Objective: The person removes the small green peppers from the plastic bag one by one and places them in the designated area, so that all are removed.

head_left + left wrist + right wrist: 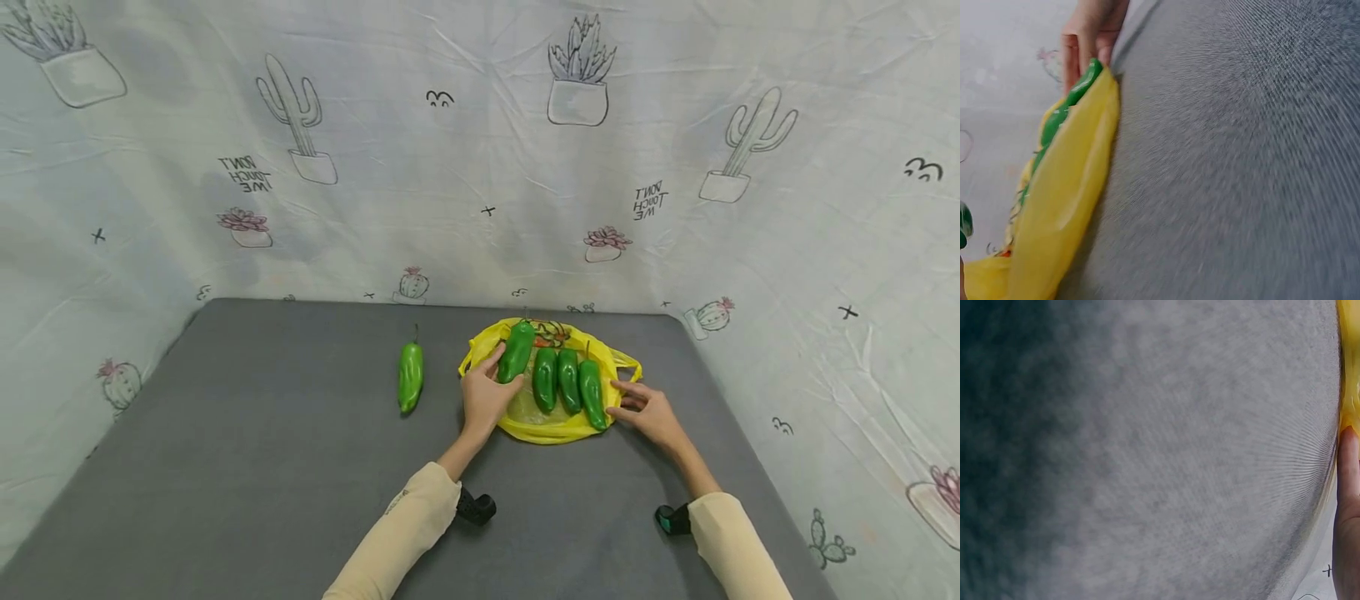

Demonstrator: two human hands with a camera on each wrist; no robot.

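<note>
In the head view, my left hand (487, 398) grips a long green pepper (517, 352) between thumb and fingers, over the left part of a yellow plastic bag (543, 432). Inside the spread bag, three more green peppers (568, 381) lie side by side at the right. My right hand (651, 414) is at the bag's right edge, thumb and fingers apart and their tips at the rim. The right wrist view has the right thumb (1349, 465) extended against the yellow plastic. The left wrist view looks along the bag's side (1075, 187), the right hand (1092, 34) beyond it.
A lighter green pepper (410, 377) lies on the grey tabletop (285, 467), left of the bag. Pale cloth printed with cacti (480, 150) hangs behind and along both sides. A bag handle loop (628, 364) sticks out at the right.
</note>
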